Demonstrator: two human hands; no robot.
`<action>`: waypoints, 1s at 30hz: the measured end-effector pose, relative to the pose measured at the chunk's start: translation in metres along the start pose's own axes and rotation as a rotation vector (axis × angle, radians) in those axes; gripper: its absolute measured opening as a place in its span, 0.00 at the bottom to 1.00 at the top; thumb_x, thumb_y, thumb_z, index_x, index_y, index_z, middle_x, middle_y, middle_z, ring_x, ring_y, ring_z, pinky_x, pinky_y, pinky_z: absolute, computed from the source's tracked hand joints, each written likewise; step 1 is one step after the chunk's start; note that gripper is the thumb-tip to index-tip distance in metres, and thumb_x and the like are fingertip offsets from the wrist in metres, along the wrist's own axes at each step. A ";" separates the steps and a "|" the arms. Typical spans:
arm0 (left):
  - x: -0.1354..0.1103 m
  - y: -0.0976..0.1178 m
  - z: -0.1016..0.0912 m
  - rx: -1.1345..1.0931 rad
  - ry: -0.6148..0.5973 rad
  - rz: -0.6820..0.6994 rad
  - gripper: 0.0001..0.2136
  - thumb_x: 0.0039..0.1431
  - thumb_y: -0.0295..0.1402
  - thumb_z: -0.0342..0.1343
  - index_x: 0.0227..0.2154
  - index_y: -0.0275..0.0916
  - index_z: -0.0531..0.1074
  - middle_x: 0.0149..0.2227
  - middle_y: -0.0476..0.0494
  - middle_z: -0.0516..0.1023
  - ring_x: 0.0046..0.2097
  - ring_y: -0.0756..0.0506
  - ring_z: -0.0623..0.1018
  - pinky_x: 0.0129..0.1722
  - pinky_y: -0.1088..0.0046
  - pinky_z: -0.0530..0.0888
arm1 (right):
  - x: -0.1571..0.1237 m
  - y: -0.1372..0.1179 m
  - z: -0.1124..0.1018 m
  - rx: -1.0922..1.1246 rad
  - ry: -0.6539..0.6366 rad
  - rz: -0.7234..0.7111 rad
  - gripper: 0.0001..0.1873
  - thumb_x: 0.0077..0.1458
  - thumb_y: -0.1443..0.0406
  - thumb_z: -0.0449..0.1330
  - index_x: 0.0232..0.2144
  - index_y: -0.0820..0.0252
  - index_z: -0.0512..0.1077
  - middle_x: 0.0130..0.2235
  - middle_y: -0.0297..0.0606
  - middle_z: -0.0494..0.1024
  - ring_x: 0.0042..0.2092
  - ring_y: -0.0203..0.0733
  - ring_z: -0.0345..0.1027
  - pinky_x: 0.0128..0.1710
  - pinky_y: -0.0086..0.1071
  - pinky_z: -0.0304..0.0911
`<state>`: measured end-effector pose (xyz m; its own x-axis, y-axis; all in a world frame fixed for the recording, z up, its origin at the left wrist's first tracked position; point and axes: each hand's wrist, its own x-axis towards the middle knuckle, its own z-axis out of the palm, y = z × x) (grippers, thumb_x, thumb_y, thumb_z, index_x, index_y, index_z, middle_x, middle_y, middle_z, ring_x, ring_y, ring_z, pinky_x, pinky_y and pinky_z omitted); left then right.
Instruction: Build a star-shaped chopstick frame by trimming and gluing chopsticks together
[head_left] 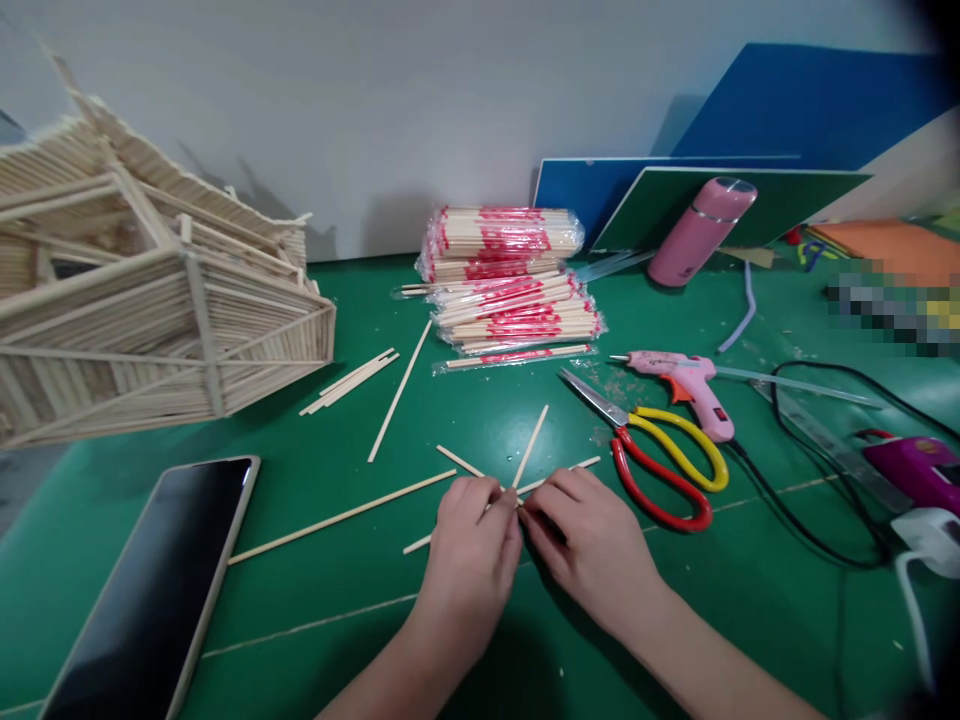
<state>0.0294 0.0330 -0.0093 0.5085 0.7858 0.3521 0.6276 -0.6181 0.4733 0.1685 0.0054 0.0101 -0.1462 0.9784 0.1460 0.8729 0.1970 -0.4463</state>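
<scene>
My left hand (474,545) and my right hand (589,540) meet low over the table, fingertips pinched together where several thin wooden chopsticks (531,447) cross. One of these chopsticks points up and away from the fingers, and others stick out to both sides. The exact crossing is mostly hidden by my fingers. A longer chopstick (341,517) lies to the left, its tip close to my left hand. Scissors (656,450) with one red and one yellow handle rest beyond my right hand, blades partly open. Past them lies a pink glue gun (686,380).
A large chopstick-built model house (202,330) stands at left, behind a phone (154,590). Wrapped chopstick bundles (514,280) are stacked at the back. A pink bottle (701,235) leans near blue and green boards (630,215). A black cable (795,540) loops at right.
</scene>
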 end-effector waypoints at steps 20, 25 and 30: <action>0.001 -0.002 0.000 -0.030 0.007 -0.006 0.09 0.52 0.24 0.45 0.32 0.35 0.70 0.30 0.41 0.70 0.33 0.45 0.68 0.30 0.67 0.69 | 0.001 -0.002 -0.001 0.071 0.004 0.053 0.08 0.52 0.67 0.51 0.24 0.59 0.68 0.26 0.35 0.68 0.30 0.37 0.61 0.30 0.30 0.56; 0.000 0.000 0.000 -0.022 0.013 -0.018 0.08 0.52 0.23 0.46 0.32 0.35 0.70 0.31 0.42 0.69 0.34 0.45 0.68 0.33 0.66 0.69 | -0.005 0.003 -0.009 0.240 0.083 0.084 0.08 0.52 0.70 0.50 0.30 0.58 0.69 0.29 0.36 0.71 0.32 0.37 0.64 0.32 0.30 0.59; -0.001 0.000 0.001 -0.031 0.019 -0.013 0.08 0.52 0.23 0.47 0.33 0.34 0.70 0.32 0.40 0.69 0.35 0.45 0.68 0.34 0.66 0.69 | -0.012 0.012 -0.012 0.308 0.123 0.126 0.07 0.52 0.70 0.50 0.30 0.58 0.69 0.30 0.36 0.71 0.32 0.37 0.64 0.32 0.30 0.60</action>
<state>0.0297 0.0324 -0.0105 0.4890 0.7941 0.3611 0.6151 -0.6074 0.5027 0.1863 -0.0043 0.0138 0.0276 0.9851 0.1697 0.6961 0.1029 -0.7105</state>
